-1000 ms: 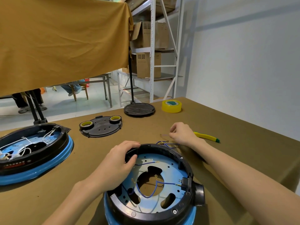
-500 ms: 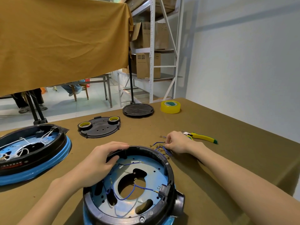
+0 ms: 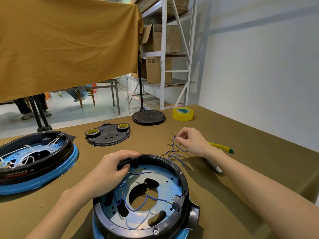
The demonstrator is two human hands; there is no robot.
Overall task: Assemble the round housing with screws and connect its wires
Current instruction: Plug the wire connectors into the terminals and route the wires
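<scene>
The round housing (image 3: 141, 199) sits open side up on the brown-covered bench (image 3: 250, 152), close to the person at the near edge, with a blue plate inside its black ring and a blue band below. The left hand (image 3: 110, 169) reaches in from the lower left, forearm low over the bench, palm down over the housing's far-left rim; its fingers (image 3: 127, 155) curl over the black edge and the thumb presses inside, gripping the rim. A short blue wire (image 3: 141, 173) lies on the plate just beside that thumb, and a longer blue wire (image 3: 138, 204) loops across the central opening toward a black connector block (image 3: 178, 200) on the right wall.

The right arm stretches forward from the lower right, wrist raised slightly, and the right hand (image 3: 191, 140) hovers over a loose bundle of blue wires with brass terminals (image 3: 172, 150) lying on the bench just beyond the housing. Its thumb and forefinger are pinched together on the end of one strand, the other fingers loosely curled.

A yellow-handled tool (image 3: 221, 147) lies behind the right wrist. Farther off are a yellow tape roll (image 3: 183, 114), a black cover plate (image 3: 107, 135) and a second housing (image 3: 34, 159) at the left.
</scene>
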